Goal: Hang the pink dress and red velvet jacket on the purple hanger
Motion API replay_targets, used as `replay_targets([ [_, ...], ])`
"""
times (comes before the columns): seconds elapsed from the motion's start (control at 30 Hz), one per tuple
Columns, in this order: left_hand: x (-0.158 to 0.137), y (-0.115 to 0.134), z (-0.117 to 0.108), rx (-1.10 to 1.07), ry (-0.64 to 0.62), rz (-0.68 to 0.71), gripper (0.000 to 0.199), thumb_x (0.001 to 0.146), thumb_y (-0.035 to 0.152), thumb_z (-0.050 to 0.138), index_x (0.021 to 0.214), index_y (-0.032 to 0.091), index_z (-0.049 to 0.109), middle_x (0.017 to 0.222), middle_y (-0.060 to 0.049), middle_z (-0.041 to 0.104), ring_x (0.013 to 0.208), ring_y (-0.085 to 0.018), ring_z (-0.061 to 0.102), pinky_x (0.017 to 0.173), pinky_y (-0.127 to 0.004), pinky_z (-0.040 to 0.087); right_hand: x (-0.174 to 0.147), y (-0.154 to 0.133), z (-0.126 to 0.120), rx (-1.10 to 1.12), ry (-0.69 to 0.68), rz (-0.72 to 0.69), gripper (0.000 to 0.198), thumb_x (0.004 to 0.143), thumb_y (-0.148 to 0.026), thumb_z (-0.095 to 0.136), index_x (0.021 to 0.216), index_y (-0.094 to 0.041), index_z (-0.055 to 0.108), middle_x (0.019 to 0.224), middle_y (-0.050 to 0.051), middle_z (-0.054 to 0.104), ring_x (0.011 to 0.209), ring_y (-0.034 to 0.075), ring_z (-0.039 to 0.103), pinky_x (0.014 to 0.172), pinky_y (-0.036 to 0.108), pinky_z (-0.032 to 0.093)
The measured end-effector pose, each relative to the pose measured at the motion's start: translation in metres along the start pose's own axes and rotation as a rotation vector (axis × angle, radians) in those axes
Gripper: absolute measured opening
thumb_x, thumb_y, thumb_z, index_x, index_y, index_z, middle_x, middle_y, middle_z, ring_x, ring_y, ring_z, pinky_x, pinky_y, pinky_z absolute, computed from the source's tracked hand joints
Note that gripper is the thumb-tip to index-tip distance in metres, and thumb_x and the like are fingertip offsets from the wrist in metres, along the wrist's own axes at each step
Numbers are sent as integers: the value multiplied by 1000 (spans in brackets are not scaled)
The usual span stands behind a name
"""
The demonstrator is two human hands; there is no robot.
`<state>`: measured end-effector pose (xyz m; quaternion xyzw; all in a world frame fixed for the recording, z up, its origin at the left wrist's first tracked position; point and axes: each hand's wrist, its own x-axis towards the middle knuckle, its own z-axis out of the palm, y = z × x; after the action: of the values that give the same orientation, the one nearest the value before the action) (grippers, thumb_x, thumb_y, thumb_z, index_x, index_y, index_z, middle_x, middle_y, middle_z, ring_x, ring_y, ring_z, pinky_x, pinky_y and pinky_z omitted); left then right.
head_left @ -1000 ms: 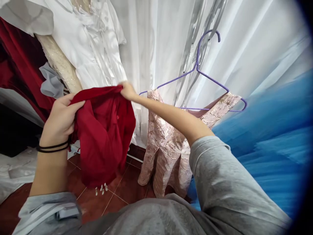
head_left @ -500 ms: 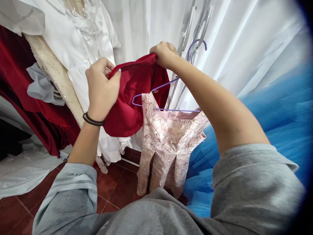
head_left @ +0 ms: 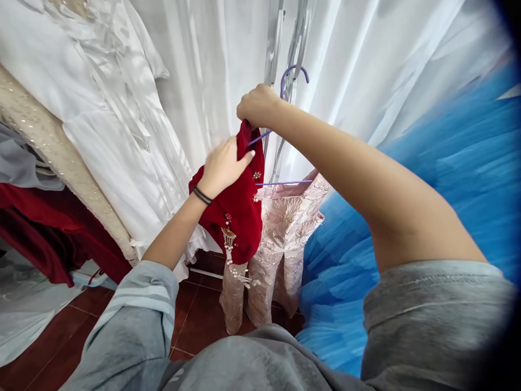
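A red velvet garment [head_left: 246,217] hangs from my hands, its front carrying beaded ornaments and a dangling beaded tassel [head_left: 228,244]. My right hand [head_left: 258,106] is closed around its gathered top edge. My left hand [head_left: 223,168], slightly blurred, holds its left side, with the thumb in front and the fingers partly hidden by the cloth. Just behind is a purple hanger [head_left: 285,182] bearing a pink brocade dress [head_left: 285,217]; the velvet covers the dress's left shoulder. The hanger's hook shows above my right wrist, by a metal rack [head_left: 301,38].
White dresses [head_left: 109,125] and a sparkling beige garment [head_left: 61,146] hang on the left, with dark red fabric [head_left: 49,233] below. Blue tulle [head_left: 427,217] fills the right side. White curtains [head_left: 211,65] stand behind, above a red tiled floor [head_left: 199,320].
The red garment has turned and folded narrower, bringing its beaded front and tassel into view. My left hand has moved right and down, closer to my right hand. The view has shifted right.
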<state>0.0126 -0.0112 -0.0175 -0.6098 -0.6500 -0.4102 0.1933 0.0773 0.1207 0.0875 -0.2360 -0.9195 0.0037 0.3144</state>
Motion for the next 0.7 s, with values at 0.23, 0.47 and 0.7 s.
replay_targets([
  [0.23, 16, -17, 44, 97, -20, -46, 19, 92, 24, 49, 103, 16, 63, 94, -14, 70, 94, -34, 68, 83, -41, 51, -34, -23, -57, -154, -118, -238, 16, 74, -3, 51, 70, 2, 66, 69, -7, 71, 103, 2, 66, 101, 22, 43],
  [0.47, 20, -18, 35, 94, -101, -77, 13, 85, 28, 52, 75, 20, 56, 76, -8, 65, 78, -27, 65, 67, -34, 43, -162, 92, -104, 192, 482, 20, 24, 89, -20, 55, 101, -12, 74, 79, -2, 72, 74, 3, 65, 76, 22, 49],
  [0.7, 21, -11, 30, 97, -160, -112, 14, 79, 31, 54, 71, 21, 48, 75, -8, 61, 75, -26, 61, 63, -33, 35, -260, 172, 26, 776, 266, 661, 17, 71, -11, 72, 86, -18, 68, 75, 0, 71, 71, 14, 63, 70, 26, 56],
])
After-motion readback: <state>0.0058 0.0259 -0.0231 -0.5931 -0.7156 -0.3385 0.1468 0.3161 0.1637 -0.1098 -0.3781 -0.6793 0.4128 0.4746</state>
